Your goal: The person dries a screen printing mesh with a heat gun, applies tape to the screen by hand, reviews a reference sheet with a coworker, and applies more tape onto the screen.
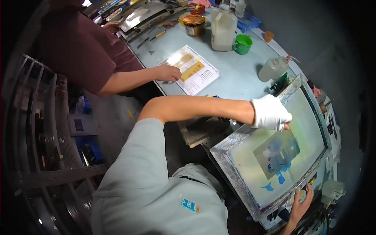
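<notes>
A printing screen (311, 127) in a worn, stained frame lies tilted at the right, with a grey stencil patch (274, 150) and blue ink smears (281, 178) on its mesh. Over the mesh's upper part is my left hand (271, 112) in a white glove, its fingers curled together with bare fingertips showing. Whatever they hold, if anything, is hidden. My right hand (300, 205) is bare at the frame's lower right edge. Its thumb and fingers are apart and seem to touch the edge, close to a small yellow and red item (312, 179).
Another person's hand (168, 73) rests by a printed sheet (207, 76) with yellow strips. On the table (235, 78) stand a large jug (224, 29), a green cup (243, 44), a copper-lidded tin (194, 25) and a squeeze bottle (273, 69). Racks (51, 117) line the left.
</notes>
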Available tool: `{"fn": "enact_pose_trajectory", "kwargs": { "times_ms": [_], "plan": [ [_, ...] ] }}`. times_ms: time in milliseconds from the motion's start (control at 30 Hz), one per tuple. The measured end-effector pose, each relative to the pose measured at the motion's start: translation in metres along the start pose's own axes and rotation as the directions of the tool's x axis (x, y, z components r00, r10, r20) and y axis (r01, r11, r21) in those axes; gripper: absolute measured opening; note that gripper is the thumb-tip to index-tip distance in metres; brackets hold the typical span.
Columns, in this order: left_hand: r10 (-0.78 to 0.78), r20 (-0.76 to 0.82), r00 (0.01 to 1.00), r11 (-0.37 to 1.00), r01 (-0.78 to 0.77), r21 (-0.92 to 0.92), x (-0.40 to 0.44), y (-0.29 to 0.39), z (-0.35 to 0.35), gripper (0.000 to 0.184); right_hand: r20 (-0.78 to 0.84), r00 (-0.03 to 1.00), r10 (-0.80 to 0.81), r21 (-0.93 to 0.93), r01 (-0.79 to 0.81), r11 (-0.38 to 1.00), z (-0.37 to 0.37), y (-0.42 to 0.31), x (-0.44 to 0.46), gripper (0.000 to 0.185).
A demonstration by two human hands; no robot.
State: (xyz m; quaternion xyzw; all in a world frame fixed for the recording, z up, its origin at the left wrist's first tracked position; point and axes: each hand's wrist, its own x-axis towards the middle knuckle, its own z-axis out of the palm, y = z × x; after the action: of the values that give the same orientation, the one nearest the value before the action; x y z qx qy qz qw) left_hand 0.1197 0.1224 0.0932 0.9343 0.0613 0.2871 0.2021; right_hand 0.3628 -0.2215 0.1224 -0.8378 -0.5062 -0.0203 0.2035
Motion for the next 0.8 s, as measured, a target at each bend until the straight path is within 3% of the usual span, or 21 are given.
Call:
{"fn": "enact_pose_trajectory", "kwargs": {
  "times_ms": [67, 133, 167, 200, 267, 300, 400, 467, 800],
  "plan": [
    [0.094, -0.013, 0.995, 0.993, -0.093, 0.075, 0.008, 0.004, -0.005, 0.031, 0.002, 0.999, -0.049, 0.055, 0.048, 0.997, 0.009, 0.001, 0.018, 0.016],
    [0.152, -0.070, 0.986, 0.983, -0.144, 0.112, 0.016, 0.005, -0.004, 0.034, 0.139, 0.969, -0.202, 0.047, 0.197, 0.979, 0.021, 0.021, 0.040, 0.012],
    [0.201, -0.115, 0.973, 0.974, -0.186, 0.131, 0.019, 0.005, -0.002, 0.033, 0.085, 0.968, -0.234, 0.051, 0.230, 0.972, 0.021, 0.031, 0.048, 0.009],
    [0.244, -0.158, 0.957, 0.964, -0.221, 0.147, 0.020, 0.007, -0.007, 0.032, 0.061, 0.997, -0.055, 0.193, 0.043, 0.980, 0.022, 0.036, 0.054, 0.008],
    [0.223, -0.184, 0.957, 0.968, -0.195, 0.159, 0.020, 0.006, -0.013, 0.031, 0.075, 0.996, 0.044, 0.433, -0.073, 0.899, 0.023, 0.073, 0.063, 0.009],
    [0.196, -0.185, 0.963, 0.976, -0.174, 0.128, 0.022, 0.004, -0.015, 0.031, 0.073, 0.997, 0.039, 0.433, -0.067, 0.899, 0.022, 0.084, 0.066, 0.009],
    [0.168, -0.191, 0.967, 0.985, -0.158, 0.070, 0.027, 0.003, -0.015, 0.031, 0.276, 0.935, 0.223, 0.597, -0.348, 0.723, 0.016, 0.090, 0.066, 0.010],
    [0.165, -0.193, 0.967, 0.986, -0.159, 0.046, 0.029, 0.003, -0.014, 0.031, 0.170, 0.970, 0.173, 0.677, -0.243, 0.695, 0.023, 0.082, 0.062, 0.012],
    [0.106, -0.143, 0.984, 0.994, -0.103, 0.023, 0.024, 0.004, -0.013, 0.027, 0.149, 0.962, 0.227, 0.685, -0.266, 0.678, 0.025, 0.077, 0.038, 0.009]
  ]
}}
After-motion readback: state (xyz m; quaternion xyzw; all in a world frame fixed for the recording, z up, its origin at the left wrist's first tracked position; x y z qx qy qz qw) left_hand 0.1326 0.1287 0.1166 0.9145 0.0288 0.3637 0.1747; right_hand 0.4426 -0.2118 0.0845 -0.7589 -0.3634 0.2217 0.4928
